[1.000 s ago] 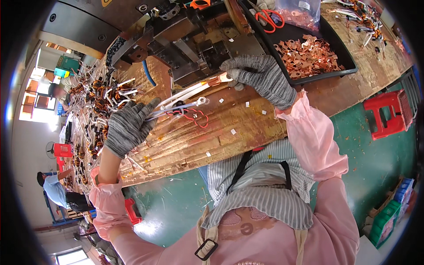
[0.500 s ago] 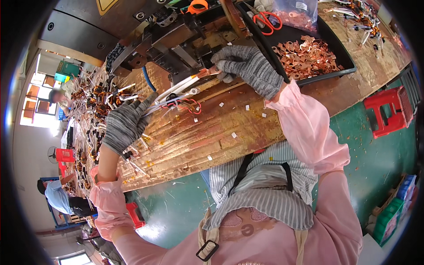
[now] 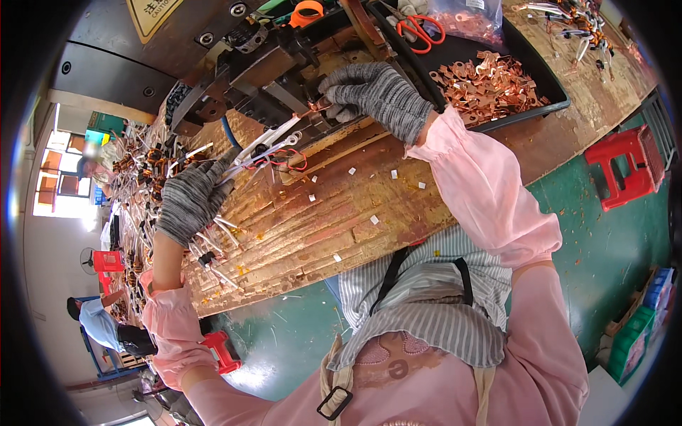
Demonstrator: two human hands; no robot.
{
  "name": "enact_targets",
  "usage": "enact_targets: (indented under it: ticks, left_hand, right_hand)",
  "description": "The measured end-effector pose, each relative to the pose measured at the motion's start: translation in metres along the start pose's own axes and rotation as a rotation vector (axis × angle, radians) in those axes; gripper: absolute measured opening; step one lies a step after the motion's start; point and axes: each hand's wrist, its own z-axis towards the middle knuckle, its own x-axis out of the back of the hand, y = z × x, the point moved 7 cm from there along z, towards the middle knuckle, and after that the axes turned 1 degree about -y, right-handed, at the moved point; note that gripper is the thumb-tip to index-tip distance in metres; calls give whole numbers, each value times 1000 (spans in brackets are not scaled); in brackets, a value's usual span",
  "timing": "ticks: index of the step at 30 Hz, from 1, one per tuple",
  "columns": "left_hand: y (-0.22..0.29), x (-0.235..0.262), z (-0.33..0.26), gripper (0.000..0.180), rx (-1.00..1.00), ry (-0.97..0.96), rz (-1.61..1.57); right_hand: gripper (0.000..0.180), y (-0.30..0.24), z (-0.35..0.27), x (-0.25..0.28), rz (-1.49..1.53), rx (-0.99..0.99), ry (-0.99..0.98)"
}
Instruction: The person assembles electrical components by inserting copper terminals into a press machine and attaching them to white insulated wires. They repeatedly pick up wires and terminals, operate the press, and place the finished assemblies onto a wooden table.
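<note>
Wires [image 3: 270, 136] clamped in left hand [image 3: 190, 199], tip [image 3: 312, 108] pinched in right hand [image 3: 376, 96], have neared the press [image 3: 256, 79] opposite the table's [image 3: 320, 220] front edge, seemingly almost placed.

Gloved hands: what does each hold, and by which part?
The left hand grips the white wires well back from their copper end; the right hand pinches that copper end between its fingertips.

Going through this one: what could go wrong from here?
1. The right hand in a grey knit glove has its fingertips close to the dark metal machine; if machine parts moved, glove or fingers might get caught.
2. The left hand in a grey knit glove holds the long white-sleeved wires well back from their copper-coloured tip, so the tip could twist or shift.
</note>
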Motion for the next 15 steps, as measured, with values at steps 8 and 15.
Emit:
enact_targets:
  ticks: [8,15]
  left_hand:
    - [-4,-2,2,46,-12,27,46]
    - [-6,-5,3,46,-73,102,50]
  right_hand:
    - [26,1,0,1,-28,-51,-11]
    - [16,-4,1,5,-19,27,-10]
